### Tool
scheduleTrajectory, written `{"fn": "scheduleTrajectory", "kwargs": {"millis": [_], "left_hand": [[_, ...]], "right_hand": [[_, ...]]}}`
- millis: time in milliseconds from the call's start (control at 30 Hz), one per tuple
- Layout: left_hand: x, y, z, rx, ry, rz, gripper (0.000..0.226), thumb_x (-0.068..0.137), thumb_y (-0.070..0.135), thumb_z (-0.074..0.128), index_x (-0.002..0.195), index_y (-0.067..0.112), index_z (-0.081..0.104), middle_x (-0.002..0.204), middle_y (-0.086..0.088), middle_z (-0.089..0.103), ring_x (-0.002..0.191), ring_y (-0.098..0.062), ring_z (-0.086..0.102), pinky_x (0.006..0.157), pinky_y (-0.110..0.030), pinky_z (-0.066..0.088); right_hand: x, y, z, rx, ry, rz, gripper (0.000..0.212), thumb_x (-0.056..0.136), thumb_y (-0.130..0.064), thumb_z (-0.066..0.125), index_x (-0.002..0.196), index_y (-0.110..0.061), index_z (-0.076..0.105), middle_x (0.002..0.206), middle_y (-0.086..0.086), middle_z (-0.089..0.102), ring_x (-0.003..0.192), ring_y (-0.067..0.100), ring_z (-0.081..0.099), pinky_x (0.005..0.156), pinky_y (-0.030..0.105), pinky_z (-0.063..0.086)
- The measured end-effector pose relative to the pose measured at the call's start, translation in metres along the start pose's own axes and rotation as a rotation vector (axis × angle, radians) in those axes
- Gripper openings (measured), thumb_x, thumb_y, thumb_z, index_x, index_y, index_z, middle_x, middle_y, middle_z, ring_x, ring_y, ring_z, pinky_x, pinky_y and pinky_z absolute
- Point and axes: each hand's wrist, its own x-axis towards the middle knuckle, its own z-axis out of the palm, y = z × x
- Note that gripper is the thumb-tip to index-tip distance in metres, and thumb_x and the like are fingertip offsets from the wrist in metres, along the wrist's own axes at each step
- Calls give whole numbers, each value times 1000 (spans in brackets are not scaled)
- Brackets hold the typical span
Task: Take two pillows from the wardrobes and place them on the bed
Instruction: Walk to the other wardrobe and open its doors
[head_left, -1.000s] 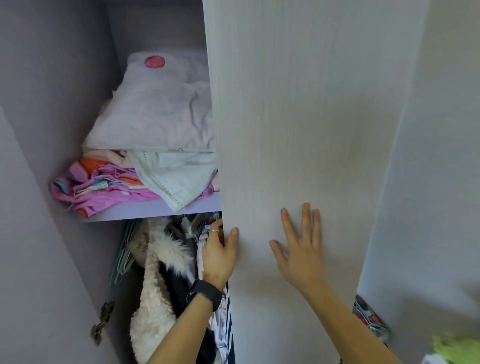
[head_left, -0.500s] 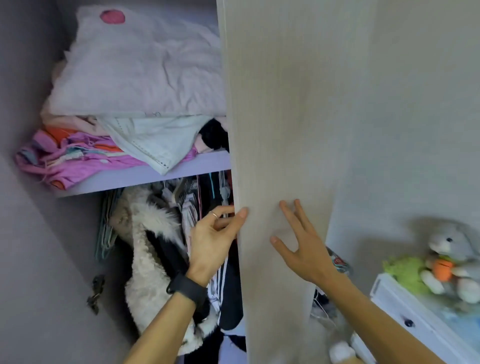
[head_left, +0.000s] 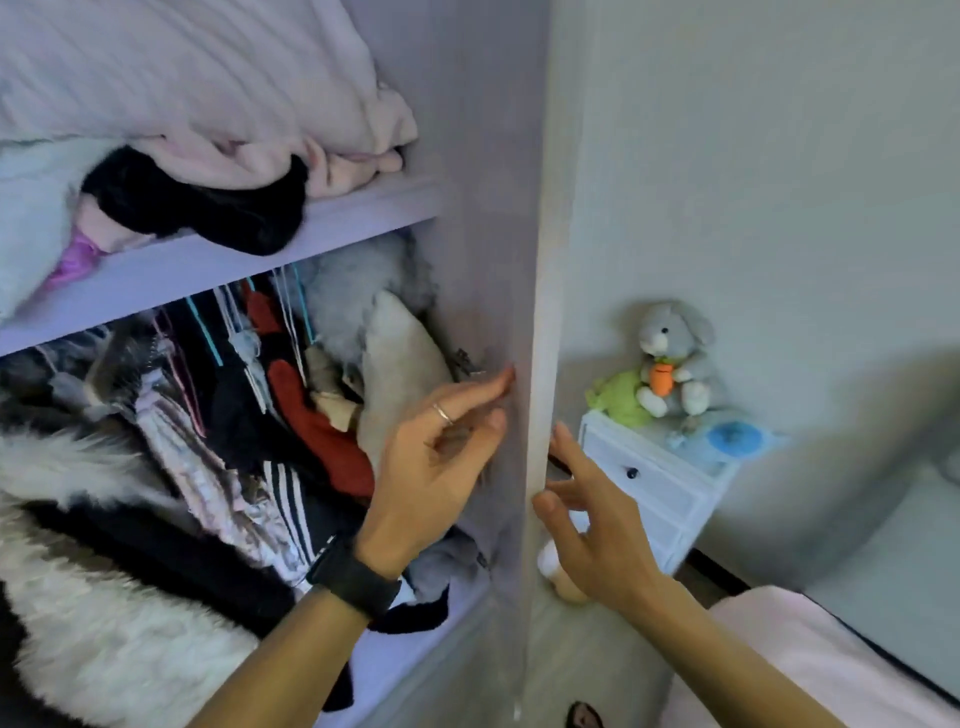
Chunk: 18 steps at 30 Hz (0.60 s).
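Note:
A pale pink pillow lies on top of folded clothes on the wardrobe's upper shelf. The wardrobe door now stands swung wide, seen nearly edge-on. My left hand is open with fingertips against the door's inner face. On the door's outer side my right hand is open, fingers spread, beside the door's edge. Neither hand holds anything. A corner of the bed with a pink cover shows at the lower right.
Hanging clothes and a white furry coat fill the space under the shelf. A white bedside cabinet stands right of the door, with a grey plush rabbit and a green toy on it.
The door has swung further open to the right, uncovering the wardrobe's right half. Both hands followed it, and my view turned right and down, so the cabinet and bed came in.

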Motion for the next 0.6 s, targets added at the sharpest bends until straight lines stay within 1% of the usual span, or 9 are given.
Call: {"fn": "scheduleTrajectory", "kwargs": {"millis": [67,167,233,267,300,367,433,533,600], "left_hand": [[11,-19,16,156,-38,93,43,95,12,64,137,23,61,136,9,61,124,-15,60,98,-31,52],[26,-41,44,320,-122,184,61,96,17,62,152,28,41,151,2,46,142,-11,41,114,-26,37],[30,-52,65,380,-172,195,70,96,28,60,156,36,27,160,1,32,147,-10,32,113,-16,31],[32,-57,76,417,-181,195,73,95,35,59,157,40,22,162,3,25,147,-8,31,109,-14,34],[34,-61,86,455,-185,202,76,94,40,59,157,43,18,164,5,19,146,-8,31,103,-17,41],[41,-70,103,508,-203,226,80,92,44,59,157,44,13,167,7,8,146,-18,33,96,-33,52],[48,-81,118,562,-219,267,83,92,41,63,158,40,13,169,2,2,149,-28,28,104,-50,48],[57,-94,138,635,-243,280,83,92,37,66,159,33,17,169,-6,2,152,-33,19,111,-54,38],[60,-99,147,667,-258,251,82,92,35,67,159,32,19,168,-8,4,151,-37,21,112,-54,37]], "right_hand": [[-5,1,-14,-105,21,55,52,103,-61,35,151,-64,16,115,-22,64,90,-17,63,75,8,49],[-12,5,-35,-173,52,147,53,103,-58,30,152,-63,10,101,-19,63,72,-10,57,69,25,51],[-13,7,-47,-171,77,214,56,102,-63,27,154,-61,5,112,-13,69,74,-6,60,74,31,55],[-13,9,-52,-174,99,236,59,100,-65,27,153,-62,1,118,-10,70,79,1,66,76,33,57],[-11,11,-57,-186,130,249,61,100,-64,29,153,-62,-2,120,-7,71,83,8,70,77,35,58],[-5,21,-65,-223,199,275,65,102,-53,37,153,-62,-4,119,-9,71,85,11,72,79,31,57],[3,38,-75,-239,255,315,68,105,-41,41,153,-62,-3,123,-11,70,84,8,70,76,22,52],[18,62,-91,-239,287,365,69,107,-34,39,152,-63,-4,136,2,65,97,13,67,75,4,41],[26,73,-98,-236,287,377,68,108,-34,36,151,-65,-7,140,9,62,98,15,64,79,0,39]]}}
